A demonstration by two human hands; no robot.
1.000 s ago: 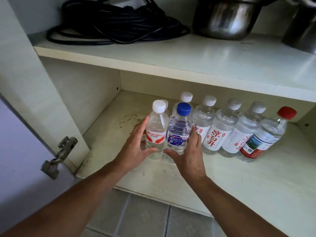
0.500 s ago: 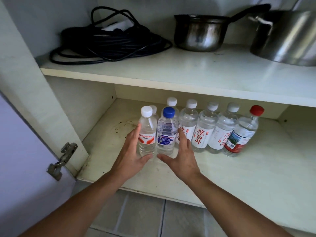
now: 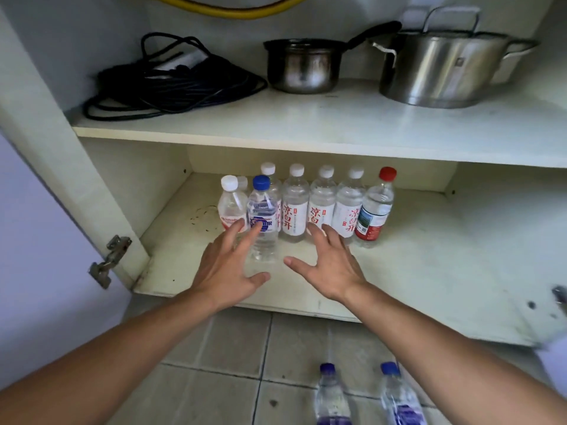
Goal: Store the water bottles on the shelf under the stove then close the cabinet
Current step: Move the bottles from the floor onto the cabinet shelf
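Several water bottles stand in a row on the lower shelf (image 3: 429,271) of the open cabinet. A blue-capped bottle (image 3: 262,219) stands in front at the left, next to a white-capped bottle (image 3: 230,207). A red-capped bottle (image 3: 376,207) ends the row on the right. My left hand (image 3: 228,268) hovers open just in front of the blue-capped bottle, fingers spread, holding nothing. Spread and empty too, my right hand (image 3: 329,265) is in front of the white-capped bottles with red lettering (image 3: 294,207). Two more blue-capped bottles (image 3: 333,394) (image 3: 399,394) stand on the tiled floor below.
The upper shelf (image 3: 306,127) carries a coil of black cable (image 3: 171,84), a small saucepan (image 3: 303,65) and a large steel pot (image 3: 438,69). The left cabinet door (image 3: 36,240) hangs open on its hinge (image 3: 110,260). Part of the right door (image 3: 552,317) shows at the edge.
Both hands have let go of the two front bottles and drawn back towards me, fingers spreading. The view has pulled back, so the floor with two bottles now shows.
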